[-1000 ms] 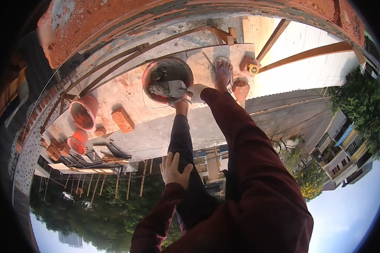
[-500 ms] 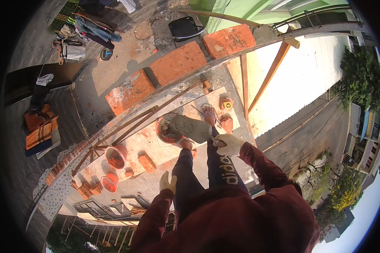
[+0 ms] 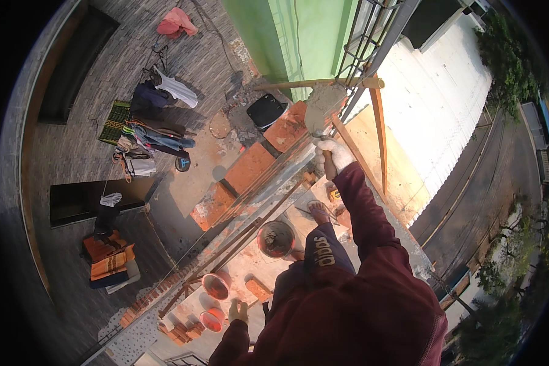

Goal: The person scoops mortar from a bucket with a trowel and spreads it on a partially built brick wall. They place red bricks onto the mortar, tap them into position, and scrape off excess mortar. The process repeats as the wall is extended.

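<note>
My right hand (image 3: 334, 154), in a pale glove, is closed round the handle of a trowel (image 3: 323, 110). Grey mortar covers its blade, which points away from me at the far end of the brick row. A brick (image 3: 285, 127) on the wall sits just left of the blade; two more bricks, a middle one (image 3: 250, 166) and a nearer one (image 3: 212, 204), follow along the wall top. Low at my left side, my gloved left hand (image 3: 238, 312) hangs with fingers apart and nothing visible in it, over the platform near the buckets.
A bucket of mortar (image 3: 276, 229) stands by my feet. Two red buckets, one upper (image 3: 216, 285) and one lower (image 3: 212, 319), and a loose brick (image 3: 259, 289) are to the left. Wooden braces (image 3: 378, 143) and steel bars (image 3: 363, 46) rise beyond my right hand; a street lies below, right.
My right hand has carried the mortar-laden trowel from above the bucket out to the wall's far end. The view has turned, and my left hand now appears near the red buckets.
</note>
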`<state>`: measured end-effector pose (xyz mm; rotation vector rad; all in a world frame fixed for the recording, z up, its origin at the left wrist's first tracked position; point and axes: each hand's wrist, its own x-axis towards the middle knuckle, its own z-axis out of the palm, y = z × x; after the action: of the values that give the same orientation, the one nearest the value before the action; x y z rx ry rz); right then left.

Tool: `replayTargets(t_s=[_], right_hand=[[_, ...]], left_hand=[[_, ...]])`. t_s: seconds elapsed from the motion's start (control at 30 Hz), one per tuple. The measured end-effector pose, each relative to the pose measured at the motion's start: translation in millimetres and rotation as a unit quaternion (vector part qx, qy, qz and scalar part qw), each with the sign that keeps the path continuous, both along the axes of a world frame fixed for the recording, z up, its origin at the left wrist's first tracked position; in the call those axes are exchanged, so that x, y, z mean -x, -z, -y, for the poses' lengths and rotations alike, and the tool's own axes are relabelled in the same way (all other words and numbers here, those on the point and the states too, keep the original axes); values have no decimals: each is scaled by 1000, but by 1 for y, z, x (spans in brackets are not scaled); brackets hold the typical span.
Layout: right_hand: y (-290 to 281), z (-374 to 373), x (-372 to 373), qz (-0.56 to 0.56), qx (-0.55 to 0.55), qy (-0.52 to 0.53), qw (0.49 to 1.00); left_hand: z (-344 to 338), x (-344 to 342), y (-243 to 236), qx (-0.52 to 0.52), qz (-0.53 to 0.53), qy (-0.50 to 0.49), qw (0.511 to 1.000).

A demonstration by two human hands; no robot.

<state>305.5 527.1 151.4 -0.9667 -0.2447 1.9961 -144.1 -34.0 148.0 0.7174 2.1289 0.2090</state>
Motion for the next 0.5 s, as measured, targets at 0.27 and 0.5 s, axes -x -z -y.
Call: replayTargets(t_s=[0.27,0.5], right_hand=[[53,-57,-22,-153,6,28,988],[-6,20,-85,589,-59,-194,782]], left_hand=[[31,-43,-26,64,18,-84,994],[47,-72,-23,135,85,-80,984]])
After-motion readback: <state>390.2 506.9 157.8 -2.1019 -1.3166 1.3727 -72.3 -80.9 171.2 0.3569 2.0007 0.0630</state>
